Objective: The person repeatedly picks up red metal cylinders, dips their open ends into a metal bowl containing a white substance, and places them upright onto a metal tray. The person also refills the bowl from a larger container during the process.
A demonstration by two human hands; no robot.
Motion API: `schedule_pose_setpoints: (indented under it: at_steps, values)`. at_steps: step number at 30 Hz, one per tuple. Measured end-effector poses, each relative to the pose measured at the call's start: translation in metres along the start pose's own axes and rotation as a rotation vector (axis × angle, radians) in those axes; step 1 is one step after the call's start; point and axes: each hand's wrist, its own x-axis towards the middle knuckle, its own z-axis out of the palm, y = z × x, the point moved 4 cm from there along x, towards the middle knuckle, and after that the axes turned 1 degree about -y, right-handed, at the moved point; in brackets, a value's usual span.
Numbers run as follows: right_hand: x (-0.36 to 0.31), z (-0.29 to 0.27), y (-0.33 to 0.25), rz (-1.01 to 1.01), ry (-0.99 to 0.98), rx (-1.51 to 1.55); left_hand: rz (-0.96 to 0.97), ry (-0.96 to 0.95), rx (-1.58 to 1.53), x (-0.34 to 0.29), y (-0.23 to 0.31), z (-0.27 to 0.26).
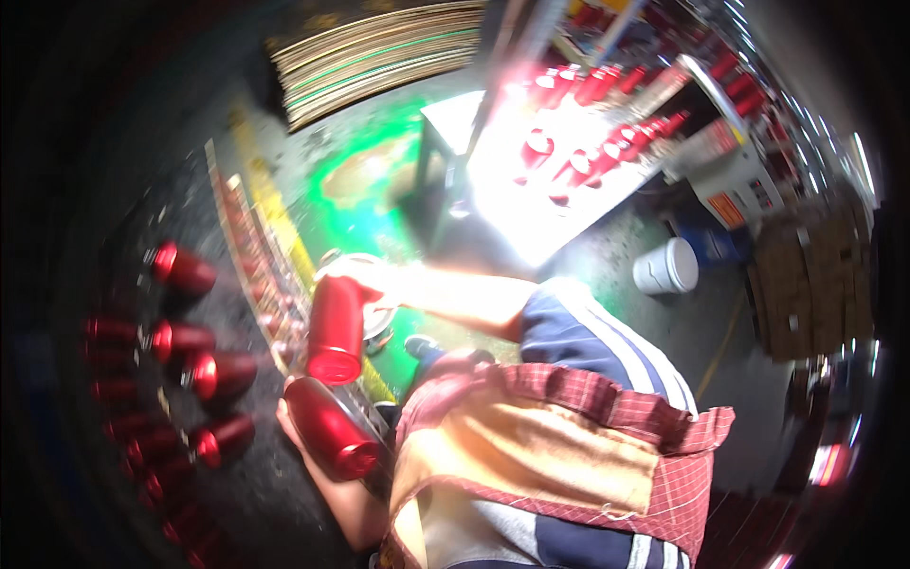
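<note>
My right hand (372,282) grips the top of a red metal cylinder (336,327) held upright, its open end facing down. My left hand (287,417) holds a second red cylinder (330,429), tilted, just below the first; the two are close together. Both hang over the edge of a dark work surface (237,474). A chequered red apron (569,446) covers my front, and my shoe (420,345) shows beneath.
Several red cylinders (204,375) lie in rows at the left. More stand on a brightly lit table (531,223) beyond. A white bucket (667,266) sits on the floor; stacked cardboard (806,284) at the right, stacked sheets (379,57) at the top.
</note>
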Motion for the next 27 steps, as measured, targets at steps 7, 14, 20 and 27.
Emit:
schedule_pose_setpoints:
  at_steps: [7, 14, 20, 27]
  values:
    - [0.030, -0.095, 0.017, 0.349, -0.010, 0.344, -0.252, 0.191, -0.238, 0.147, -0.093, -0.010]
    - [0.028, -0.051, -0.008, 0.271, -0.232, 0.813, -0.247, 0.078, -0.297, 0.163, -0.077, 0.025]
    - [0.001, -0.040, -0.042, -0.010, -0.208, 0.302, 0.056, -0.094, 0.126, 0.101, -0.034, 0.026]
    - [-0.006, 0.103, -0.051, -0.432, -0.451, -0.691, 0.627, 0.303, 0.338, -0.126, 0.079, -0.037]
